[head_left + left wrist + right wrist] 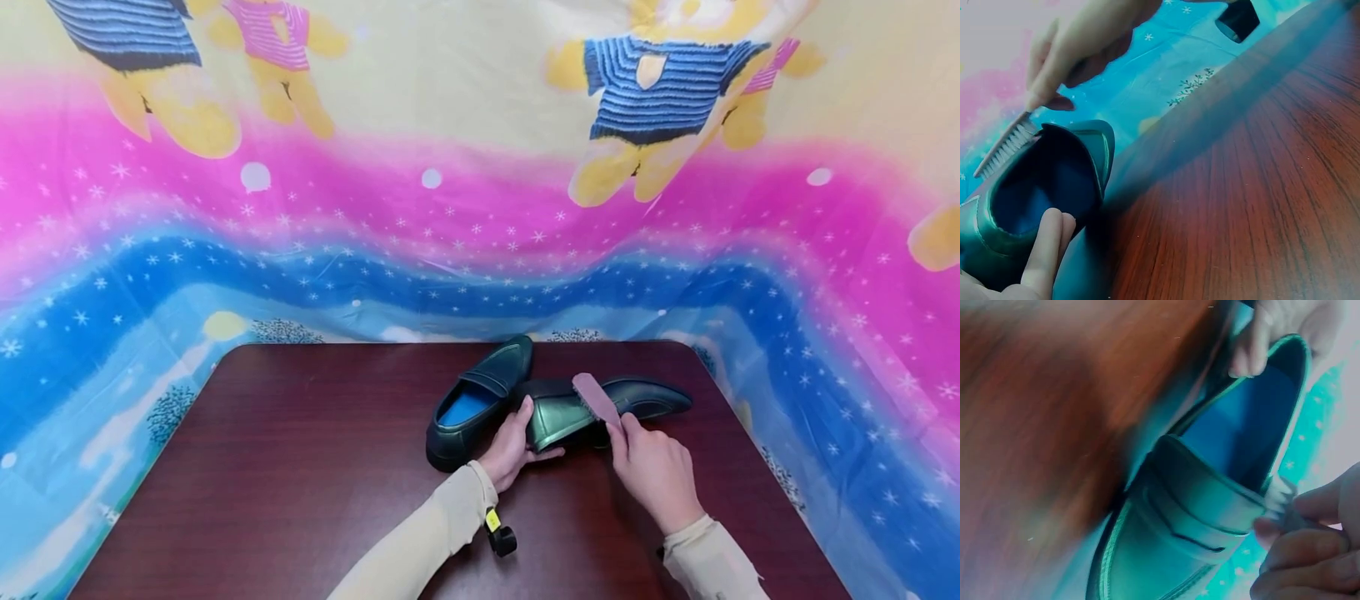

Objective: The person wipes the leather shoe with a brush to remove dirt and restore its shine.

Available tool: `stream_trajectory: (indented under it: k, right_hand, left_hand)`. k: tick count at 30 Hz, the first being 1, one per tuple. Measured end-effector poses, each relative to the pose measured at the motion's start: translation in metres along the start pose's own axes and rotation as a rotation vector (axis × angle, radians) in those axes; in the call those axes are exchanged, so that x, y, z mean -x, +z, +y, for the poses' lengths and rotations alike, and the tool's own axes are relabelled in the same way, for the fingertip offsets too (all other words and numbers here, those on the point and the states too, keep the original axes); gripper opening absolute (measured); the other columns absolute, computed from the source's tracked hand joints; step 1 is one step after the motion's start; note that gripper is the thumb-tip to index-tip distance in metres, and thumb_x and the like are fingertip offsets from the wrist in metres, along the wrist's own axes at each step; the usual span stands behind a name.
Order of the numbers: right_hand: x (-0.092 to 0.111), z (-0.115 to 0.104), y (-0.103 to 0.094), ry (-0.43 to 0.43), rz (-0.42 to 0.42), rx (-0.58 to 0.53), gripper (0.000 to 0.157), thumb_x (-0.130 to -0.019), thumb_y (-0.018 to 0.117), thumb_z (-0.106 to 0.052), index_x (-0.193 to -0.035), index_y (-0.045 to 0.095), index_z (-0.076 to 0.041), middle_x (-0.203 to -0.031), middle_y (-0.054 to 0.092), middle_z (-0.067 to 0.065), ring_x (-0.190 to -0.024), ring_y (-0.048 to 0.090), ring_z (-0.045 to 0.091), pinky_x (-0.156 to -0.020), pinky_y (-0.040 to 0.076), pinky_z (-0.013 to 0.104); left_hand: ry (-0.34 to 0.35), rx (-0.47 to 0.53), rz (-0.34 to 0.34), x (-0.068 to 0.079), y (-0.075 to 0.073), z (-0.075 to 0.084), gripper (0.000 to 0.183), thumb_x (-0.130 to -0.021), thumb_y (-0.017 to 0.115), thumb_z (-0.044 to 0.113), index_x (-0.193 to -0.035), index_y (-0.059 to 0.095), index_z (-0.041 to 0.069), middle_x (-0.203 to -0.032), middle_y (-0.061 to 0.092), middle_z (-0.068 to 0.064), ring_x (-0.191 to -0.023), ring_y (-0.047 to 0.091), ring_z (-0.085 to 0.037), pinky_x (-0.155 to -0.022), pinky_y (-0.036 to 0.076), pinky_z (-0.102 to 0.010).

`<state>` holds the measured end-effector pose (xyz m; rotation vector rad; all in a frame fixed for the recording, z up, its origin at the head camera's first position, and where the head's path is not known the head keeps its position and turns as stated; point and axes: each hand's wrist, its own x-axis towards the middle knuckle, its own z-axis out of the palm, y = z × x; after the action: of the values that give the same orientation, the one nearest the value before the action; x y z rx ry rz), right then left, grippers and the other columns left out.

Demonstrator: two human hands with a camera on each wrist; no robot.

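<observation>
A dark leather loafer (558,421) lies tipped on its side, its toe pointing right. My left hand (510,450) grips it at the heel, with two fingertips (1052,228) reaching over the rim of the opening in the left wrist view. In my right hand (660,471) is a small brush (595,397) with a pinkish back, pinched at its handle end. Its pale bristles (1013,147) lie against the upper side of the shoe. The right wrist view shows the blue insole (1229,440) and the strap across the vamp (1185,503).
The matching loafer (487,387) stands upright just left of the held one, toe toward the back. Both are on a dark wood table (300,467). A printed cloth (420,208) with bears hangs behind and around it. A black strap device (501,537) sits on my left wrist.
</observation>
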<state>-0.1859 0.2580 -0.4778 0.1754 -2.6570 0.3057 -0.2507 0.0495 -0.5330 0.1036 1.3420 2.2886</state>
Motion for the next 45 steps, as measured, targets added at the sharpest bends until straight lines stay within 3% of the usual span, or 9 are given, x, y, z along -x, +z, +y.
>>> stream_trajectory:
  k: [4, 7, 12, 15, 20, 26, 31, 38, 45]
  right_hand:
    - [-0.002, -0.011, -0.002, -0.023, -0.03, -0.084, 0.014, -0.1, 0.068, -0.024, -0.101, 0.065, -0.011, -0.051, 0.039, -0.004, -0.043, 0.038, 0.014, -0.043, 0.03, 0.033]
    - [-0.001, -0.021, -0.001, -0.078, -0.055, -0.145, 0.019, -0.1, 0.07, -0.027, -0.116, 0.069, -0.017, -0.052, 0.04, -0.01, -0.046, 0.038, 0.007, -0.046, 0.032, 0.03]
    - [0.0, -0.03, 0.002, -0.107, -0.038, -0.148, 0.019, -0.095, 0.075, -0.027, -0.114, 0.076, -0.021, -0.051, 0.042, -0.014, -0.047, 0.041, 0.005, -0.047, 0.035, 0.029]
    - [0.0, -0.026, 0.002, -0.083, -0.001, -0.137, 0.023, -0.093, 0.078, -0.026, -0.114, 0.079, -0.019, -0.049, 0.043, -0.013, -0.047, 0.044, 0.008, -0.046, 0.035, 0.031]
    - [-0.002, -0.011, 0.001, -0.053, 0.076, -0.087, 0.026, -0.091, 0.079, -0.027, -0.113, 0.081, -0.015, -0.045, 0.044, -0.007, -0.043, 0.044, 0.014, -0.041, 0.035, 0.036]
    - [-0.004, 0.009, -0.008, 0.009, 0.124, 0.003, 0.026, -0.09, 0.078, -0.022, -0.111, 0.081, -0.007, -0.044, 0.045, -0.001, -0.037, 0.034, 0.015, -0.035, 0.029, 0.035]
    - [-0.005, 0.012, -0.013, 0.03, 0.093, -0.002, 0.026, -0.093, 0.074, -0.023, -0.113, 0.079, -0.006, -0.045, 0.041, -0.003, -0.038, 0.029, 0.013, -0.037, 0.027, 0.033]
    - [-0.002, -0.011, -0.005, -0.084, 0.03, -0.171, 0.022, -0.094, 0.076, -0.025, -0.113, 0.078, -0.013, -0.05, 0.043, -0.014, -0.047, 0.048, 0.009, -0.047, 0.041, 0.036]
    - [0.004, -0.017, 0.003, -0.049, -0.032, -0.18, 0.027, -0.095, 0.076, -0.03, -0.12, 0.08, -0.018, -0.047, 0.034, -0.017, -0.044, 0.032, 0.003, -0.045, 0.031, 0.028]
  left_hand:
    - [0.002, -0.008, 0.016, 0.001, 0.0, -0.002, 0.061, -0.112, 0.034, 0.05, -0.151, 0.041, 0.003, -0.14, 0.061, -0.021, -0.121, 0.066, -0.03, -0.097, 0.057, -0.055]
    - [0.004, -0.015, 0.02, 0.002, -0.001, -0.003, 0.06, -0.112, 0.035, 0.049, -0.149, 0.041, 0.003, -0.137, 0.062, -0.021, -0.118, 0.067, -0.028, -0.097, 0.057, -0.054]
    - [0.001, -0.019, 0.004, 0.003, -0.002, -0.004, 0.058, -0.113, 0.032, 0.048, -0.15, 0.044, 0.006, -0.137, 0.06, -0.019, -0.121, 0.066, -0.029, -0.099, 0.056, -0.053]
    - [-0.001, -0.02, -0.01, 0.002, -0.002, -0.003, 0.06, -0.113, 0.03, 0.05, -0.152, 0.045, 0.007, -0.14, 0.059, -0.02, -0.125, 0.064, -0.03, -0.1, 0.055, -0.054]
    - [-0.002, -0.003, 0.035, 0.002, -0.002, -0.003, 0.062, -0.112, 0.035, 0.05, -0.15, 0.04, 0.001, -0.138, 0.061, -0.022, -0.122, 0.066, -0.032, -0.097, 0.057, -0.054]
    - [-0.017, -0.027, 0.074, 0.004, 0.0, -0.003, 0.065, -0.11, 0.041, 0.053, -0.149, 0.034, 0.001, -0.137, 0.061, -0.022, -0.117, 0.069, -0.032, -0.095, 0.057, -0.056]
    - [-0.015, -0.037, 0.079, 0.005, 0.003, -0.002, 0.066, -0.109, 0.043, 0.054, -0.149, 0.035, 0.002, -0.136, 0.061, -0.021, -0.115, 0.07, -0.031, -0.093, 0.058, -0.055]
    - [-0.027, -0.041, 0.084, 0.006, 0.004, 0.0, 0.061, -0.11, 0.042, 0.051, -0.148, 0.035, 0.003, -0.133, 0.062, -0.021, -0.113, 0.07, -0.029, -0.092, 0.059, -0.052]
    - [-0.035, -0.023, 0.058, 0.006, 0.002, -0.003, 0.062, -0.112, 0.037, 0.049, -0.151, 0.033, 0.002, -0.138, 0.058, -0.02, -0.12, 0.067, -0.03, -0.095, 0.058, -0.053]
